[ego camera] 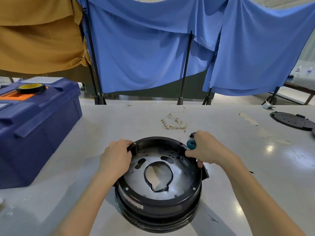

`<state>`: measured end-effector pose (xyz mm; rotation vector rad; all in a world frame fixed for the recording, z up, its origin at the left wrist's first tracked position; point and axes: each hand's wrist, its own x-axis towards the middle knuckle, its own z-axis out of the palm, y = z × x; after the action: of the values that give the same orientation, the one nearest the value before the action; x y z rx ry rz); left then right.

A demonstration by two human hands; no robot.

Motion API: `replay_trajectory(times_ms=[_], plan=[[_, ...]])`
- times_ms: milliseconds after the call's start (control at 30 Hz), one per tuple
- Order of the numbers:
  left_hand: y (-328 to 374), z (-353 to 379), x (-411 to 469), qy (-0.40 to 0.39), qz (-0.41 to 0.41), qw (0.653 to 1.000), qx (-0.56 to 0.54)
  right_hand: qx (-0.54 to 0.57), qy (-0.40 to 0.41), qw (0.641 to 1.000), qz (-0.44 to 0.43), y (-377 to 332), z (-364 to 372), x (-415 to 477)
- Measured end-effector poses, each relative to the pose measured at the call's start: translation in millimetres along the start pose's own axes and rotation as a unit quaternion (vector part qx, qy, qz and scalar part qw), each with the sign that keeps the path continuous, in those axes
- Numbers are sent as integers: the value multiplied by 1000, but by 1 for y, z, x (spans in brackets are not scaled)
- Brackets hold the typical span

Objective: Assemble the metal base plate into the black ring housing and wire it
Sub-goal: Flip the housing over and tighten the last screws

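Black ring housing (158,204) upright on table, metal base plate (180,174) seated inside

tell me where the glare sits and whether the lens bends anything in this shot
head view: ceiling lights glare as white spots on the table right of the black ring; head view: the metal plate inside it shines unevenly; head view: the wide-angle lens splays the curtain poles apart at the top; head view: soft shadows lie on the table beside the ring; centre sharp.
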<state>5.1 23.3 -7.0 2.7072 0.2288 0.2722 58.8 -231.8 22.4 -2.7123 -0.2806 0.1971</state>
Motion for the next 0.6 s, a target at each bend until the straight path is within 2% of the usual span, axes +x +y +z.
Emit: replay_trajectory(times_ms=[333,433,600], plan=[[-4,-1,8,6,23,999,30,115,-63,991,10,10,2,2],[-3,-1,8,7,21,999,39,165,-34,986,8,13,0,7],[0,-1,5,13,22,999,43,277,13,958,80,27,5,20]])
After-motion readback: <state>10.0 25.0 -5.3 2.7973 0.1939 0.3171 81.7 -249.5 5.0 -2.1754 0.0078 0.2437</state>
